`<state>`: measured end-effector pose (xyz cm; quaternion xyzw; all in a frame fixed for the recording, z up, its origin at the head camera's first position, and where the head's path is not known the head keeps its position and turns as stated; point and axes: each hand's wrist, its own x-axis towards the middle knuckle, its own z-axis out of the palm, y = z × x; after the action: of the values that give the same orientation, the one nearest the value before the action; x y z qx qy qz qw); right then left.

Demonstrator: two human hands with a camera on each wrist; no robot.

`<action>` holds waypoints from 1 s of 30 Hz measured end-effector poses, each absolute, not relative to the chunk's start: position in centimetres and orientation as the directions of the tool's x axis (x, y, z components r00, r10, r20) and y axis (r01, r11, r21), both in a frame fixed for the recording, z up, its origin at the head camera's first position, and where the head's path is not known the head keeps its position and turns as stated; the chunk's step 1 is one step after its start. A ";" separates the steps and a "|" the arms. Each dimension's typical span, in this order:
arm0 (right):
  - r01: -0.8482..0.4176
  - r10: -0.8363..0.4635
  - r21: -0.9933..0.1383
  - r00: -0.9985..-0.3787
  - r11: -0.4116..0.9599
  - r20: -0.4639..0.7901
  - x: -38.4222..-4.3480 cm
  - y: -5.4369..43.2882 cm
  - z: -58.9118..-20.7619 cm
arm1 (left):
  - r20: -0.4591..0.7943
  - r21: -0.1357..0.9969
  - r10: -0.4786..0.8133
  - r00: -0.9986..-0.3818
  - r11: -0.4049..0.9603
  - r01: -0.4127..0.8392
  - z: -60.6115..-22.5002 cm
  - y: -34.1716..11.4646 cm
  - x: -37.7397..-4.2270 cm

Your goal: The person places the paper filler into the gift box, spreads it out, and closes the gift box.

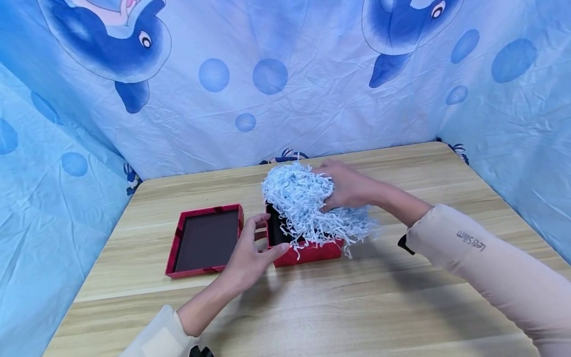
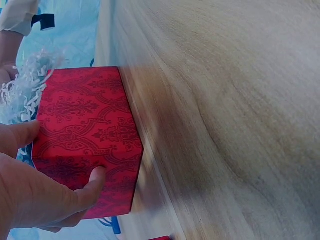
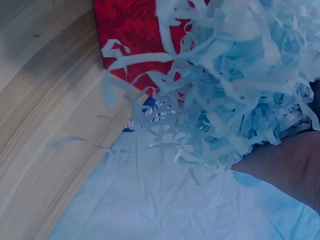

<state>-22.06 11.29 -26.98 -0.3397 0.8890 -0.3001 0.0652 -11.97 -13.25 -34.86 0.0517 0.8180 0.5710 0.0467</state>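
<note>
A red patterned box (image 2: 85, 110) stands on the table, its dark interior partly showing in the head view. My left hand (image 1: 247, 253) holds the box's near left corner, with the thumb on the front and fingers at the left rim. A big tangle of pale blue shredded paper (image 1: 299, 198) rises above the box and spills over its front and right edges. My right hand (image 1: 345, 186) grips this shredded paper from the right side. The strands hide most of the right fingertips. In the right wrist view, loose shredded paper (image 3: 235, 85) hangs beside the red box wall.
Left of the box, a red-rimmed lid (image 1: 207, 240) with a dark inside lies upturned on the wooden table (image 1: 379, 307). A blue cloth (image 1: 321, 109) printed with dolphins and bubbles hangs behind the table and along both sides.
</note>
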 end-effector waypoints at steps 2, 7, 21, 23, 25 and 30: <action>-0.569 -0.648 -0.574 -0.757 0.589 0.086 -22.0 10.8 -27.1 | -0.013 0.935 0.133 -0.991 0.352 0.035 -34.9 -13.2 -12.0; -0.566 -0.654 -0.566 -0.754 0.600 0.061 -22.0 9.7 -27.5 | -0.015 0.931 0.123 -0.992 0.364 0.031 -35.0 -13.2 -12.0; -0.537 -0.629 -0.532 -0.777 0.655 0.011 -21.9 7.8 -28.8 | -0.007 0.942 0.132 -0.991 0.333 0.038 -35.2 -13.2 -12.0; -0.552 -0.638 -0.524 -0.770 0.648 0.023 -22.0 7.6 -28.9 | -0.006 0.942 0.136 -0.991 0.333 0.040 -35.2 -13.2 -12.0; -0.567 -0.646 -0.518 -0.762 0.641 0.034 -21.9 7.4 -28.9 | -0.003 0.942 0.142 -0.990 0.333 0.045 -35.1 -13.2 -12.0; -0.579 -0.654 -0.505 -0.755 0.640 0.036 -21.8 7.1 -29.0 | 0.007 0.940 0.146 -0.989 0.338 0.056 -35.2 -13.3 -12.0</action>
<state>-21.81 7.08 -29.00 -0.3417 0.9025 -0.2512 0.0751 -12.02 -13.26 -35.16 0.0617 0.8169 0.5722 0.0391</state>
